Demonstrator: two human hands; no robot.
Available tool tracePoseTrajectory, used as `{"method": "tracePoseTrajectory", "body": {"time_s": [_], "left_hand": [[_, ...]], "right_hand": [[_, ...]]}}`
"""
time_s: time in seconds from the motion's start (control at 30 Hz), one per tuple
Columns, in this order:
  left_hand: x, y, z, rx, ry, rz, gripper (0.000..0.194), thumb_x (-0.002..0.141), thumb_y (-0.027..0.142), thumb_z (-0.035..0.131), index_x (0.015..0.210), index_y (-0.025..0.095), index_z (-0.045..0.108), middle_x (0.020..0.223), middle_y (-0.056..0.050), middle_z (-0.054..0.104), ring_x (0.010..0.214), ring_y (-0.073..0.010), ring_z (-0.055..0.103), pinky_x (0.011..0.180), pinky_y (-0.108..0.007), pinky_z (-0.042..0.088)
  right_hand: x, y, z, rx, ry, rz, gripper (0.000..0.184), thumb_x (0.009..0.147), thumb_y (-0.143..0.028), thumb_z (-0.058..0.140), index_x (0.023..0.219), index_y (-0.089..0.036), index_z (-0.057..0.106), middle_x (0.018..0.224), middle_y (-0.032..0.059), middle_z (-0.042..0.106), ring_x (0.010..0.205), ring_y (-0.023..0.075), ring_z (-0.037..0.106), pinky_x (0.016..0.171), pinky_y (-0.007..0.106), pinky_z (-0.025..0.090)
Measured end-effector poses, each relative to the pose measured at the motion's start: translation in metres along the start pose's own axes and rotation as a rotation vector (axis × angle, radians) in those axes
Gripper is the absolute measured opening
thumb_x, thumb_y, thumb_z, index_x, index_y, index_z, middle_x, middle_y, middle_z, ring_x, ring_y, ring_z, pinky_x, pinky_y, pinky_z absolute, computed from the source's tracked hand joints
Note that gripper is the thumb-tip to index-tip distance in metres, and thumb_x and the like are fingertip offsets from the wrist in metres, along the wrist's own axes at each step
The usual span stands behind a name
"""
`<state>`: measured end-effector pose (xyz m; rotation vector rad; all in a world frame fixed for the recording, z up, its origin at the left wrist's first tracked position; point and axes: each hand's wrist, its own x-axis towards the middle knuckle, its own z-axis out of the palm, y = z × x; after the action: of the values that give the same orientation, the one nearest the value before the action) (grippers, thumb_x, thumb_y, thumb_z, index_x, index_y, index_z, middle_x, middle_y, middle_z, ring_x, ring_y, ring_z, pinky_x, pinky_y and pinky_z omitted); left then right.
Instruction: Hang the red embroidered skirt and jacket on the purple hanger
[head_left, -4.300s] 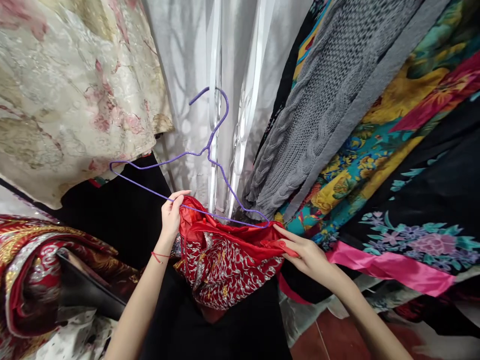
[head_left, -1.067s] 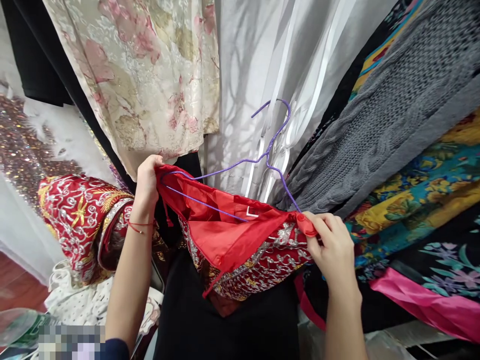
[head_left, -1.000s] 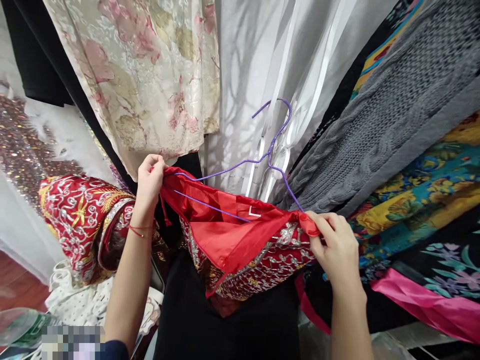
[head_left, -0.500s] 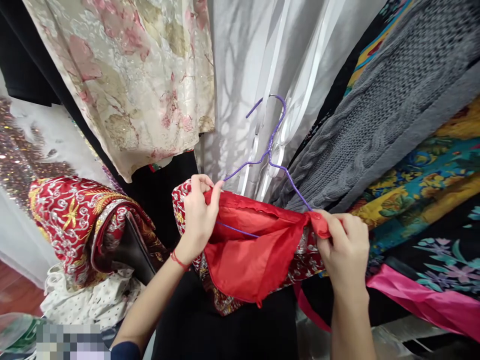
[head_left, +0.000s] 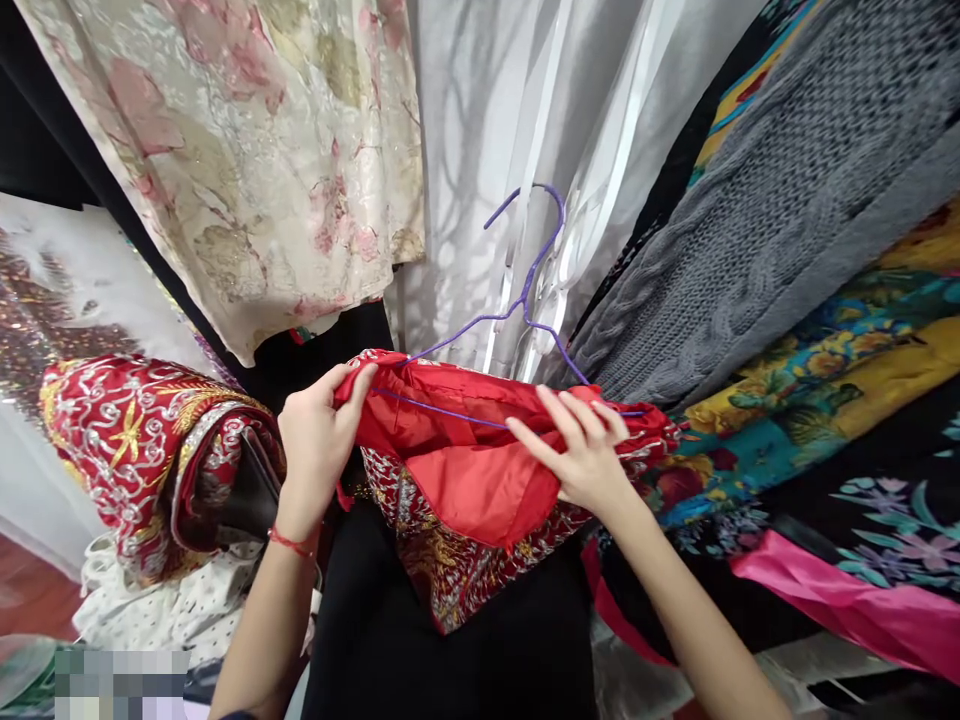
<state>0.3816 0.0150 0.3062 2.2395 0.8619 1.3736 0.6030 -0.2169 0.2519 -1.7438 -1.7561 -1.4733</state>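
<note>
Head cam, looking fwd and down: a thin purple wire hanger (head_left: 517, 310) is threaded into a red satin garment w/ silver and gold embroidery (head_left: 465, 480), held up centre frame in front of a black cloth. Hanger's hook stands free above the fabric; its lower bar runs across the red lining, partly covered.

Left hand (head_left: 319, 450): grip closed, thumb and fingers pinching the garment's left top edge right by the hanger's left end. A red string sits on that wrist.

Right hand (head_left: 581, 455): grip loose, fingers spread and fairly straight, lying flat on the garment's right side, over the hanger's right arm. Not clamped on anything as far as I can see.

Around: cream floral brocade fabric (head_left: 247, 160) hangs upper left, white sheer curtain (head_left: 465, 150) behind the hook, grey cable-knit sweater (head_left: 757, 220) to the right, pink satin strip (head_left: 847, 610) lower right. A second red embroidered bundle (head_left: 127, 440) lies well left of the left hand.
</note>
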Motion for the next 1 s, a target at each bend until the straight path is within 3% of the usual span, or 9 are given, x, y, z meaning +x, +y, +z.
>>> {"method": "tracePoseTrajectory", "body": {"time_s": [0.1, 0.2, 0.3, 0.5, 0.6, 0.77, 0.87, 0.93, 1.0], "left_hand": [[0.009, 0.012, 0.007, -0.115, 0.068, 0.039, 0.049, 0.096, 0.043, 0.053, 0.055, 0.017, 0.044, 0.051, 0.005, 0.031, 0.050, -0.0081, 0.027, 0.050, -0.025, 0.021], [0.017, 0.023, 0.017, -0.196, 0.122, 0.079, 0.037, 0.095, 0.037, 0.054, 0.064, 0.017, 0.050, 0.055, 0.005, 0.038, 0.052, -0.0081, 0.031, 0.051, -0.024, 0.025], [0.021, 0.016, 0.022, -0.270, 0.181, 0.055, 0.032, 0.095, 0.041, 0.055, 0.073, 0.018, 0.055, 0.062, 0.004, 0.046, 0.055, -0.0082, 0.036, 0.054, -0.022, 0.030], [0.033, -0.026, 0.021, -0.490, 0.460, -0.137, 0.048, 0.092, 0.062, 0.053, 0.072, 0.018, 0.049, 0.067, 0.005, 0.041, 0.060, -0.0088, 0.037, 0.058, -0.022, 0.036], [0.031, -0.018, 0.024, -0.520, 0.531, -0.117, 0.045, 0.090, 0.061, 0.058, 0.082, 0.017, 0.054, 0.074, 0.004, 0.047, 0.064, -0.0083, 0.041, 0.061, -0.021, 0.039], [0.005, 0.032, 0.032, -0.662, 0.282, -0.053, 0.036, 0.093, 0.055, 0.059, 0.086, 0.020, 0.052, 0.063, 0.008, 0.037, 0.048, -0.0048, 0.028, 0.045, -0.019, 0.026], [-0.008, 0.049, 0.040, -0.707, 0.187, -0.005, 0.034, 0.094, 0.052, 0.059, 0.087, 0.020, 0.051, 0.069, 0.005, 0.044, 0.049, -0.0039, 0.034, 0.045, -0.018, 0.029], [-0.012, 0.051, 0.046, -0.729, 0.149, -0.009, 0.032, 0.094, 0.050, 0.059, 0.088, 0.020, 0.050, 0.072, 0.005, 0.048, 0.049, -0.0035, 0.036, 0.045, -0.017, 0.030], [-0.012, 0.048, 0.053, -0.789, 0.074, -0.055, 0.031, 0.094, 0.050, 0.060, 0.093, 0.021, 0.048, 0.067, 0.006, 0.048, 0.046, -0.0035, 0.037, 0.043, -0.017, 0.029]], "right_hand": [[0.016, -0.006, 0.003, 0.016, -0.018, -0.146, 0.038, 0.087, -0.012, 0.058, 0.119, -0.030, 0.066, 0.135, 0.0083, 0.067, 0.129, 0.0232, 0.046, 0.107, 0.045, 0.026], [0.041, -0.009, 0.004, 0.069, -0.002, -0.232, 0.025, 0.089, -0.012, 0.057, 0.103, -0.028, 0.069, 0.130, 0.0060, 0.070, 0.128, 0.0224, 0.048, 0.107, 0.046, 0.025], [0.066, -0.012, 0.007, 0.130, 0.044, -0.312, 0.020, 0.092, -0.012, 0.056, 0.079, -0.024, 0.065, 0.117, 0.0020, 0.075, 0.122, 0.0197, 0.052, 0.107, 0.044, 0.026], [0.081, 0.002, 0.017, 0.041, 0.121, 0.035, 0.015, 0.089, -0.018, 0.057, 0.077, -0.024, 0.063, 0.132, 0.0055, 0.068, 0.124, 0.0260, 0.046, 0.100, 0.048, 0.029], [0.085, 0.003, 0.018, 0.027, 0.167, 0.105, 0.014, 0.089, -0.025, 0.058, 0.076, -0.024, 0.064, 0.135, 0.0075, 0.065, 0.122, 0.0283, 0.046, 0.098, 0.050, 0.030], [0.111, 0.001, 0.014, 0.009, 0.203, 0.169, 0.016, 0.089, -0.020, 0.057, 0.077, -0.025, 0.066, 0.140, 0.0052, 0.062, 0.132, 0.0305, 0.041, 0.101, 0.051, 0.028], [0.123, 0.013, 0.015, 0.073, 0.113, 0.020, 0.021, 0.093, -0.014, 0.050, 0.084, -0.024, 0.066, 0.137, 0.0059, 0.064, 0.129, 0.0260, 0.046, 0.104, 0.048, 0.029], [0.127, 0.020, 0.019, 0.110, 0.067, -0.107, 0.027, 0.095, -0.008, 0.043, 0.090, -0.022, 0.066, 0.127, 0.0071, 0.069, 0.118, 0.0214, 0.053, 0.103, 0.043, 0.032], [0.130, 0.021, 0.028, 0.086, 0.055, -0.131, 0.029, 0.098, -0.008, 0.040, 0.095, -0.020, 0.066, 0.111, 0.0076, 0.072, 0.104, 0.0197, 0.056, 0.099, 0.040, 0.033]]}}
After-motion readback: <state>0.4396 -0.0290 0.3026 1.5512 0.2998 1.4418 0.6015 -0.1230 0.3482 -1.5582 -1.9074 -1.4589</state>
